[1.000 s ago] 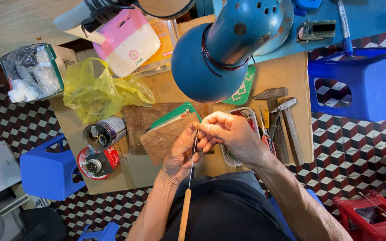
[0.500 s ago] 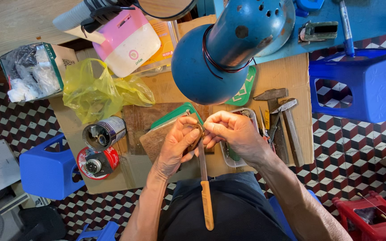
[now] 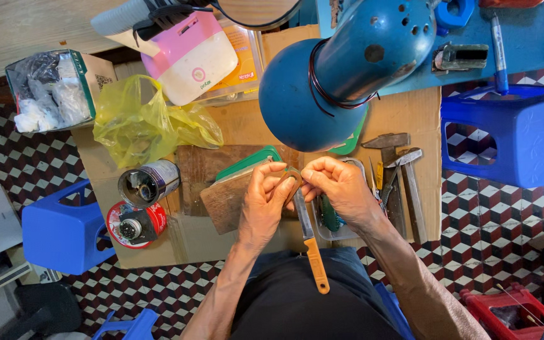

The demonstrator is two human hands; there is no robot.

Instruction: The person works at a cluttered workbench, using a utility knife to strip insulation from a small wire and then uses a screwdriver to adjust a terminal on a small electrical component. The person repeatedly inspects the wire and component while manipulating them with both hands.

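Brown leather loop (image 3: 288,182), pinched between fingertips of left hand (image 3: 262,204) and right hand (image 3: 341,189), both closed on it. Orange-handled knife (image 3: 310,242) lies just below the fingers, blade under the hands. Wooden block (image 3: 225,201) beside left fingers; hammers (image 3: 398,170) beyond right fingers.

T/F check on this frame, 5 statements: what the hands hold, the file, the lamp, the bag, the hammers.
1. Both hands pinch a small brown ring between them. True: left hand and right hand hold the brown ring.
2. The orange-handled file lies on the floor. False: it hangs below the hands, over the person's lap.
3. A blue lamp sits above the hands. True.
4. The yellow plastic bag is right of the hammers. False: it lies at the left; the hammers are at the right.
5. The right hand grips a hammer. False: the hammers lie on the cardboard, untouched.
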